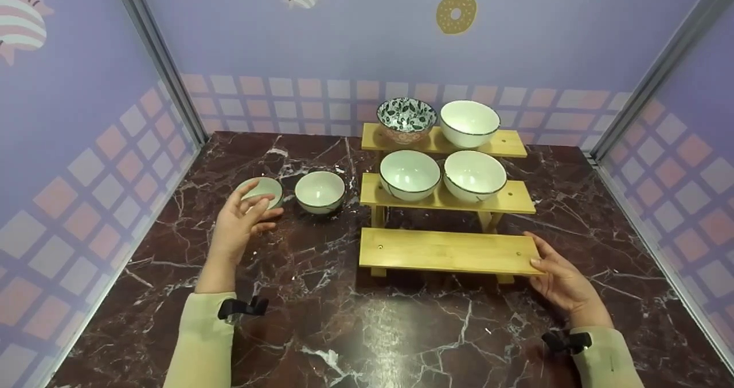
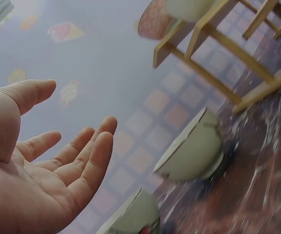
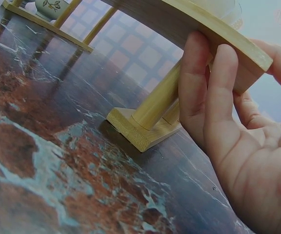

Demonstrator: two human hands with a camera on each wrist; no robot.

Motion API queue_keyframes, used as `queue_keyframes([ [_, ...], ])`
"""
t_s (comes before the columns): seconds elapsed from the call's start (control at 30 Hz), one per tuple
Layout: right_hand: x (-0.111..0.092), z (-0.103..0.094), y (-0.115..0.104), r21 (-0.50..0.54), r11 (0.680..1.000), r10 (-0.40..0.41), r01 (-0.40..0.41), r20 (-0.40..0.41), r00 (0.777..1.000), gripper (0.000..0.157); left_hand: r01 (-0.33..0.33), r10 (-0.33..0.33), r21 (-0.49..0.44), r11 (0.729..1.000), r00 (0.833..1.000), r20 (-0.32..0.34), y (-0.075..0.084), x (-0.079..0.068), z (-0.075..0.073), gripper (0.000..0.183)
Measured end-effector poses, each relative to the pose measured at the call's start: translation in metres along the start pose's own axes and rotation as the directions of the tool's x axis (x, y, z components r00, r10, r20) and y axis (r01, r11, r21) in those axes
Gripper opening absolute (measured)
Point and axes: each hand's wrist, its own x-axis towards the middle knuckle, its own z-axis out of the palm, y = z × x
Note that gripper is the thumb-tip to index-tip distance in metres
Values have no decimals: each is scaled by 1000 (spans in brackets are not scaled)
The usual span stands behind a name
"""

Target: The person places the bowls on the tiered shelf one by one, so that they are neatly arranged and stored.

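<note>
Marble tabletop lies before you, lilac wall behind. Your left hand, fingers apart and relaxed, is by the left bowl, beside a second bowl; your right hand grips the rack by its bottom shelf. Four bowls stand above.

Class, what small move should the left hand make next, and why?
Probably curl the left hand around the leftmost bowl: its parted fingers are near that bowl but not gripping it, while the right hand holds the end of the rack's lowest shelf.
</note>
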Motion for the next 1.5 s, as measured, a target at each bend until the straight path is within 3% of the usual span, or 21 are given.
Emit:
queue_keyframes([
  [0.17, 0, -1, 0, 2, 1000, 2, -2, 12, 1000, 61, 17, -13, 47, 999, 996, -86, -5, -2, -20, 66],
  [0.43, 0, 0, 0, 1, 1000, 4, -4, 8, 1000, 62, 27, -12, 63, 998, 973, -231, -14, 2, -40, 63],
  [0.63, -1, 0, 0, -4, 1000, 0, 0, 13, 1000, 62, 18, 18, 102, 995, 942, -336, -22, 6, -47, 60],
  [0.87, 0, -1, 0, 18, 1000, -8, 8, 22, 1000, 62, 56, 34, 192, 980, 898, -439, -36, 10, -51, 63],
  [1.07, 0, -1, 0, 27, 1000, -7, 7, 9, 1000, 62, 139, 7, 285, 948, 888, -459, -47, 14, -53, 68],
  [1.3, 0, -1, 0, 25, 1000, -3, 3, 3, 1000, 62, 233, -102, 292, 928, 910, -401, -55, 22, -51, 79],
  [1.5, 0, -1, 0, 11, 1000, -5, 5, 4, 1000, 62, 290, -188, 253, 923, 913, -361, -59, 31, -49, 85],
])
